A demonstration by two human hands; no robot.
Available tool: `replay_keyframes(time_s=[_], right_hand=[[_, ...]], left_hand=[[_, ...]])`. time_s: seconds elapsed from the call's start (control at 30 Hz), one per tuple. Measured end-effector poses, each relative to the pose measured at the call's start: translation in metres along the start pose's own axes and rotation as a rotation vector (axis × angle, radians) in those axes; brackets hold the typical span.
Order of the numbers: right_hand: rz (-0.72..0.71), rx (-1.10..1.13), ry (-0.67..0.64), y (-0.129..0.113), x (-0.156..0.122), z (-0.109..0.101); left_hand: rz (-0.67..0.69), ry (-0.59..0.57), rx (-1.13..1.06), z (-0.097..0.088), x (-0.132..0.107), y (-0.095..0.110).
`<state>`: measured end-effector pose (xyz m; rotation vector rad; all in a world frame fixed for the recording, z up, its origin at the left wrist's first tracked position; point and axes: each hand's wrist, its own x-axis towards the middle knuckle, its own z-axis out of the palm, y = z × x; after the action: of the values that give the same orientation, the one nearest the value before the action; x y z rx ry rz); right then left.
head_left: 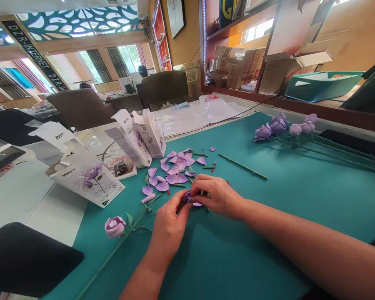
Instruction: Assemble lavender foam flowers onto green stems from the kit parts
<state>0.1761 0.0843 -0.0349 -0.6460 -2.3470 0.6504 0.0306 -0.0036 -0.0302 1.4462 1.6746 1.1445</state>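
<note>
Pinching small purple piece (187,197) | between both hands (169,223), grip narrow | loose petals (162,186) just beyond

Your left hand (169,223) and right hand (220,196) pinch a small purple piece (187,197) over the green mat (225,262). Just past them lie purple petals (172,179). One flower (115,228) lies to your left, near a white box (89,179). More flowers (278,123) lie to your right.
</note>
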Motion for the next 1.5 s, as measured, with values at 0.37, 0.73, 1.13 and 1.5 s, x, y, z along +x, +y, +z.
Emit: replay_keyframes(time_s=[0.37,0.73,1.13,1.5], right_hand=[[0.022,-0.018,-0.006,0.002,0.0,0.003],[0.027,0.012,-0.017,-0.001,0.0,0.001],[0.082,0.041,0.023,-0.005,0.0,0.001],[0.041,0.178,-0.008,-0.005,0.002,0.0]], left_hand=[[0.033,0.032,0.059,-0.001,-0.002,0.002],[0.051,0.044,0.082,-0.001,-0.003,0.005],[0.042,0.022,0.098,-0.001,-0.004,0.005],[-0.259,0.01,-0.553,0.004,0.004,-0.003]])
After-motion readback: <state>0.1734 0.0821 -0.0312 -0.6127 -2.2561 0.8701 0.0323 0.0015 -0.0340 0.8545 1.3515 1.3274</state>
